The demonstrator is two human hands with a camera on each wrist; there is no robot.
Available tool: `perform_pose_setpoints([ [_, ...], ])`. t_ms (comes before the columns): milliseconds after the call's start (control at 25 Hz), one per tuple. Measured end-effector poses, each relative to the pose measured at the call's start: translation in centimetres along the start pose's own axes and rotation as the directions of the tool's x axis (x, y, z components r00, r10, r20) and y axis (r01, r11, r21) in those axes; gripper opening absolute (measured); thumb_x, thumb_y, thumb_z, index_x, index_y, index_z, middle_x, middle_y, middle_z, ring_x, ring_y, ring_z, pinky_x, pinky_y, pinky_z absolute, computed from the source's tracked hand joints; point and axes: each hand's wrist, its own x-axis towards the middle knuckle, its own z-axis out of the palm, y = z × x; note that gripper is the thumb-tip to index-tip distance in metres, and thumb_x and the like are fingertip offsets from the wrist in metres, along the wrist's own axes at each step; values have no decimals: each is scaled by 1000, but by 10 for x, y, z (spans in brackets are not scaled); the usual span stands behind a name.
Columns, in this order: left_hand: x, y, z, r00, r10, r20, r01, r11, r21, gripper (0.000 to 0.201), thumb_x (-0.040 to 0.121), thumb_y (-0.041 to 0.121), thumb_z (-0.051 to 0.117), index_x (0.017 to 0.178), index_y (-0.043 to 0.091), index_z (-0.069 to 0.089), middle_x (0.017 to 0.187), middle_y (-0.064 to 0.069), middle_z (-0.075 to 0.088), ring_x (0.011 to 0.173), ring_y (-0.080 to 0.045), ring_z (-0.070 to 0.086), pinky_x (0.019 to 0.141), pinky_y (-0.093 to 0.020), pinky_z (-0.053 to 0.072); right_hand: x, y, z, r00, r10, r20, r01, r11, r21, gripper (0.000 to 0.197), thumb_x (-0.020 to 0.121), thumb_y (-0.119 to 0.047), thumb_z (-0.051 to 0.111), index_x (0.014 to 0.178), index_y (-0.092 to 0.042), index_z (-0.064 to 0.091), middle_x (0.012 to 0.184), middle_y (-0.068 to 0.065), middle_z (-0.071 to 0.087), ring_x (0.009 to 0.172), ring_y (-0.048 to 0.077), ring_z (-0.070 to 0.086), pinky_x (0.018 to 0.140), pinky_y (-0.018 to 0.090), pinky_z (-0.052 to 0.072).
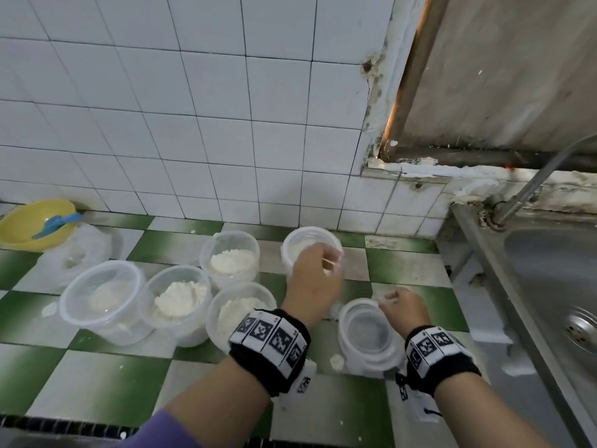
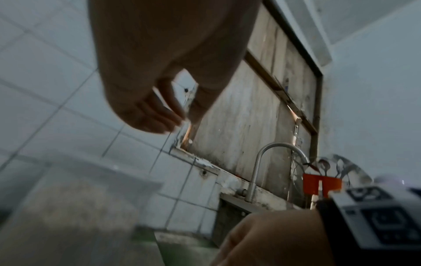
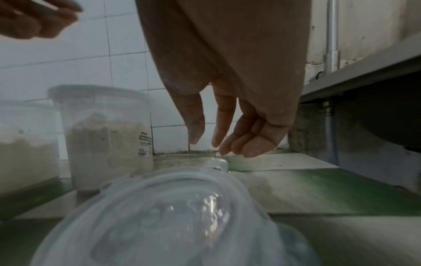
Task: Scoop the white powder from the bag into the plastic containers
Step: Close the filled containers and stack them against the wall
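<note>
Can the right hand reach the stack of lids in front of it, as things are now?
Probably yes. The right hand hovers just above the far edge of the stack of lids, fingers hanging loose and holding nothing, and nothing lies between them.

Filled containers: five clear round tubs, open, upright, holding white powder, grouped on the worktop.
Empty container: clear, upright, nearest the sink.
Bag: clear plastic, far left.
</note>
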Motion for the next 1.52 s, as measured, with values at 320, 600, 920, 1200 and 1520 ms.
perform_pose_setpoints([
  [320, -22, -52, 77, 900, -306, 311, 261, 949, 178, 10, 92, 14, 57, 96, 10, 66, 95, -7, 67, 90, -21, 61, 78, -26, 46, -14, 40, 12, 997, 57, 57, -49, 989, -141, 51, 78, -32, 74, 119, -10, 54, 118, 12, 60, 105, 29, 60, 90, 36, 51],
  [600, -20, -82, 106, 893, -413, 180, 319, 862, 395, 35, 87, 13, 62, 120, 1, 57, 127, -16, 56, 117, -29, 53, 97, -30, 41, -25, 41, 8, 999, 2, 44, 4, 992, -129, 25, 81, -22, 69, 100, -9, 61, 102, 10, 65, 90, 26, 63, 76, 30, 52],
  [920, -19, -50, 79, 858, -471, 205, 503, 852, -144, 39, 83, 12, 74, 109, 9, 46, 102, -9, 61, 97, -25, 62, 71, -25, 49, -36, 31, -42, 993, 101, 68, -121, 778, 616, 12, 80, -8, 73, 90, -2, 70, 74, 4, 68, 62, 13, 61, 51, 16, 49],
  [1200, -3, 1, 19, 934, -201, 297, 309, 869, -385, 18, 88, 18, 70, 96, 10, 56, 88, -8, 69, 71, -17, 67, 75, -31, 59, -56, -9, -96, 995, -96, -8, 67, 632, 772, 17, 83, -37, 69, 85, -20, 74, 64, 1, 55, 53, 11, 43, 48, 23, 38],
  [1520, -11, -27, -132, 987, -132, 92, 149, 966, -210, 23, 73, 16, 83, 90, 12, 69, 92, -3, 68, 90, -19, 66, 80, -29, 54, -101, -109, -67, 835, -530, -152, 496, 603, 625, 21, 76, -12, 76, 82, -31, 74, 92, -5, 61, 71, 2, 50, 68, 17, 42],
])
